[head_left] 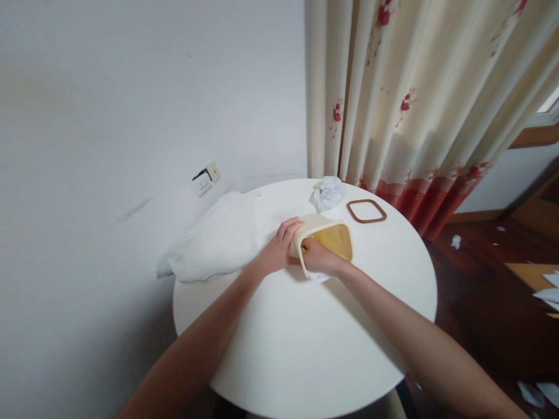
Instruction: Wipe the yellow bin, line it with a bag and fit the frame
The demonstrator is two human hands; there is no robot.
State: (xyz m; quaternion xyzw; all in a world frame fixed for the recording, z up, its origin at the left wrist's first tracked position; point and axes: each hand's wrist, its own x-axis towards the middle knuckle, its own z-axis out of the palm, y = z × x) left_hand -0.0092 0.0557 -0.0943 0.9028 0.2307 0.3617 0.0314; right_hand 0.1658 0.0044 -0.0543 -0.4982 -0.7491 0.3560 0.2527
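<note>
On its side on the round white table [305,355] lies a cream wastebasket [315,221], its mouth toward me and its inside yellowish. My left hand [282,247] is closed on the wastebasket's left wall, fingers over the top. Inside the mouth, my right hand [321,256] is curled into a fist. White, soft material [318,277], like a cloth or tissue, shows beneath that hand at the lower rim; the fingertips are hidden. A brown rounded-square ring [367,211] lies flat behind and to the right. Beyond the wastebasket sits a crumpled whitish plastic bag [328,193].
A large white bag [218,235] lies across the table's left side, against the wall. Wall sockets [205,179] are above it. A cream and red curtain [393,116] hangs behind the table. White scraps [456,241] lie on the dark floor at right.
</note>
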